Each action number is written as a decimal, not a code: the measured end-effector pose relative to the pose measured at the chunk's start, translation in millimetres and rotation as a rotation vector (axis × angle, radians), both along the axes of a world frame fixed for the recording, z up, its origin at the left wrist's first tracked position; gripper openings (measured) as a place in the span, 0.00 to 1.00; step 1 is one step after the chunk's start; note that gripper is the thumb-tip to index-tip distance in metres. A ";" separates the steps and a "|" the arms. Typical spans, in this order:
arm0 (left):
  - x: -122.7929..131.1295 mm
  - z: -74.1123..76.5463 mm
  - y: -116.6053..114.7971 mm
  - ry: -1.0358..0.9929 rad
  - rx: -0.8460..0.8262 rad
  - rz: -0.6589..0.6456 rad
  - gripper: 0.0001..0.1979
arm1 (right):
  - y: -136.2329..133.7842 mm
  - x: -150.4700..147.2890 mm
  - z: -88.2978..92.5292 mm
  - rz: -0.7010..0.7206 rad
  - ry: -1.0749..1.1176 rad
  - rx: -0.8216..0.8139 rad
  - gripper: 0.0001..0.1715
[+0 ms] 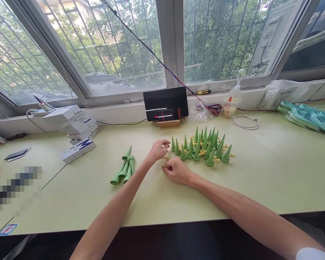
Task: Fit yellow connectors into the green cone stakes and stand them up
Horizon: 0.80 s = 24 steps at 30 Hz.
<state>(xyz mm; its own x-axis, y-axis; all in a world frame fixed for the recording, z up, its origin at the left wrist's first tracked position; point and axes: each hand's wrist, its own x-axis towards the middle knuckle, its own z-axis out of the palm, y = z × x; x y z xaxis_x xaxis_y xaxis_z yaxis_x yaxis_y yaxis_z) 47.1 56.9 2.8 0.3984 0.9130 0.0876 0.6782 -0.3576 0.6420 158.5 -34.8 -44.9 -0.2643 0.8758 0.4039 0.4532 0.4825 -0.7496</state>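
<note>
1. Bare forearms (243,207) cross the near edge of the table (78,206), the right one ending in a white sleeve (311,253).
2. Right hand (178,171): fingers curled inward; whether they grasp anything, I cannot tell.
3. Left hand (159,150): slightly farther and left, fingers bent; its grip cannot be made out either.
4. Yellow piece (167,156), small, shows between both hands.
5. Green cones (196,155), slim and pointed with flared round bases, stand clustered right of the hands, yellow fittings (232,155) among them.
6. Cone pile (131,164), also green: lying left of the hands, some open bases facing near.

Cones (196,155) green, pieces (167,156) yellow, tabletop (271,180) pale yellow-green.
</note>
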 end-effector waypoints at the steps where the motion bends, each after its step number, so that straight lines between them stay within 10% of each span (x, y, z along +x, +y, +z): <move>1: -2.5 3.6 -2.1 -0.004 0.001 0.007 0.16 | 0.0 0.2 -0.1 -0.002 0.001 0.004 0.26; 8: -40.1 41.2 -12.3 0.300 0.222 0.095 0.13 | -1.6 1.6 1.6 -0.002 0.002 0.030 0.25; 13: -89.9 58.3 2.6 0.574 0.202 0.433 0.15 | -1.4 1.7 2.4 -0.006 0.011 0.010 0.25; 24: -147.9 41.5 25.0 0.628 -0.146 0.484 0.16 | -1.3 4.7 4.0 -0.003 0.167 -0.104 0.09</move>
<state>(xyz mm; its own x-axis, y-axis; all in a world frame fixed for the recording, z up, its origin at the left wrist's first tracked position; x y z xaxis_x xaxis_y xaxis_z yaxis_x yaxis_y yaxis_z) -100.8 82.0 44.2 -0.1095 0.9818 -0.1552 0.9862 0.1268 0.1068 163.2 -36.1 -40.9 -0.1983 0.9157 0.3495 0.3195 0.3975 -0.8602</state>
